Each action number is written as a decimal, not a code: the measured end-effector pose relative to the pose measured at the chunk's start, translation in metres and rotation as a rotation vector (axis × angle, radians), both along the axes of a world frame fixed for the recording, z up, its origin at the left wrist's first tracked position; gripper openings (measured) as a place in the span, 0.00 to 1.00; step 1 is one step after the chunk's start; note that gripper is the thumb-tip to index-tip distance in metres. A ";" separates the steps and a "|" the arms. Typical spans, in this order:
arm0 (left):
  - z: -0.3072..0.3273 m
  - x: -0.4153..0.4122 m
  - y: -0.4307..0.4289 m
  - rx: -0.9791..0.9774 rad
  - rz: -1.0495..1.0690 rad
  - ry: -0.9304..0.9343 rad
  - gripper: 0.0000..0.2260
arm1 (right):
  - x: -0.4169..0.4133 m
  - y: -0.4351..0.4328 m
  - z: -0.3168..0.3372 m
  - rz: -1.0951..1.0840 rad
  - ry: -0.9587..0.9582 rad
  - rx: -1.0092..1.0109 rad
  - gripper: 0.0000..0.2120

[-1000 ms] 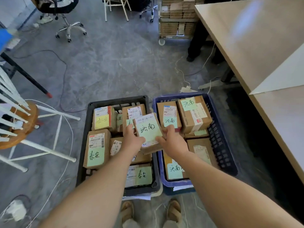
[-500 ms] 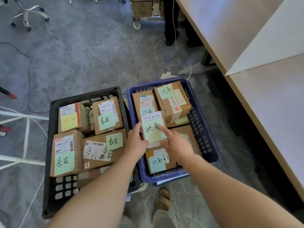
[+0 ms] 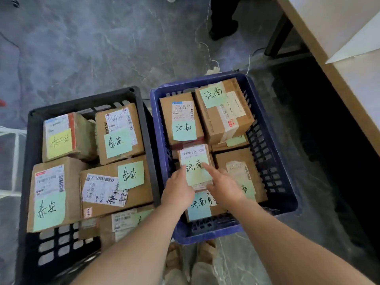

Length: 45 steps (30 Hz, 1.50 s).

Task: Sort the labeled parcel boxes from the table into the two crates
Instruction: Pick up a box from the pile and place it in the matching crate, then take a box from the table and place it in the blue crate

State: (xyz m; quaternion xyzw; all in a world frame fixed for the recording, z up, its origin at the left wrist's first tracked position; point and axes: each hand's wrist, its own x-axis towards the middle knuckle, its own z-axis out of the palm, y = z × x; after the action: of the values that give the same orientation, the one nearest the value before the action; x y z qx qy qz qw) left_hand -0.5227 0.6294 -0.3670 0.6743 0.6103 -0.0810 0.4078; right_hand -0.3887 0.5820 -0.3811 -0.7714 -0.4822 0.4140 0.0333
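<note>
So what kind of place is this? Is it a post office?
Probably a parcel sorting room, maybe a small depot. A black crate and a blue crate sit on a grey floor, packed with cardboard boxes carrying shipping labels and handwritten notes, beside a table.

grey marbled floor (image 3: 82, 48), dark shoes (image 3: 223, 29) at top, tan sandals (image 3: 206, 250) below

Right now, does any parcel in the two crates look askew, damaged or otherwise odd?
Two things. In the blue crate, the far-right box lies skewed on top of other boxes, not square to the walls. In the black crate, the middle box has a torn, wrinkled shipping label.
</note>
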 end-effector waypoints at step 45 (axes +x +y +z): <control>0.182 0.008 -0.085 0.625 -0.832 0.061 0.37 | -0.002 -0.167 0.219 -0.184 -0.612 0.179 0.31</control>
State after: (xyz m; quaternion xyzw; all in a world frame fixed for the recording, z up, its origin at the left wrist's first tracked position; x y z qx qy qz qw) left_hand -0.5147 0.5445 -0.1847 0.9467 0.2974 -0.0697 0.1023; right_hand -0.3903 0.4155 -0.1617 -0.8943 -0.4327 0.1142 -0.0083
